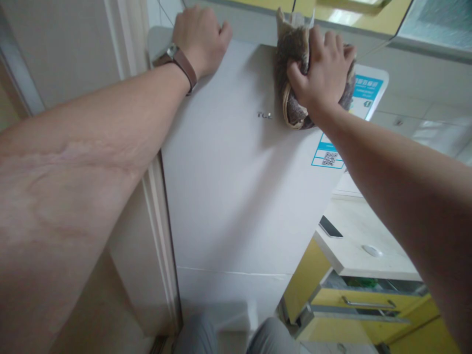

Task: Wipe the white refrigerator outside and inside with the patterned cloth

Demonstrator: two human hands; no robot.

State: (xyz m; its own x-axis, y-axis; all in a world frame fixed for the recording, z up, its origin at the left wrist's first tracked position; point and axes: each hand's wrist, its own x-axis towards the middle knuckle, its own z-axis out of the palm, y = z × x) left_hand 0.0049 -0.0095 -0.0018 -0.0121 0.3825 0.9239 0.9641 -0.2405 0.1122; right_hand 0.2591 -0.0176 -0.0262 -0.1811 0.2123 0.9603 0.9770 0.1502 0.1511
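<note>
A white refrigerator [221,196] with a TCL logo stands upright in front of me. My right hand [324,69] presses a bunched brown cloth [295,54] with a pale edge against the upper right of its door. The fingers are wrapped over the folds. Partly behind the hand and forearm is a blue and white label [330,158] with a QR code. At the refrigerator's upper left edge rests my left hand [201,39], closed, its fingertips hidden from view. A watch [184,69] with a brown strap circles that wrist.
To the right, a phone [331,227] and a white oval object [372,250] lie on a pale countertop [383,231]. Below it is a yellow drawer [365,298] with a metal handle. Yellow cabinets [354,12] hang above. A door frame [157,236] stands close on the left.
</note>
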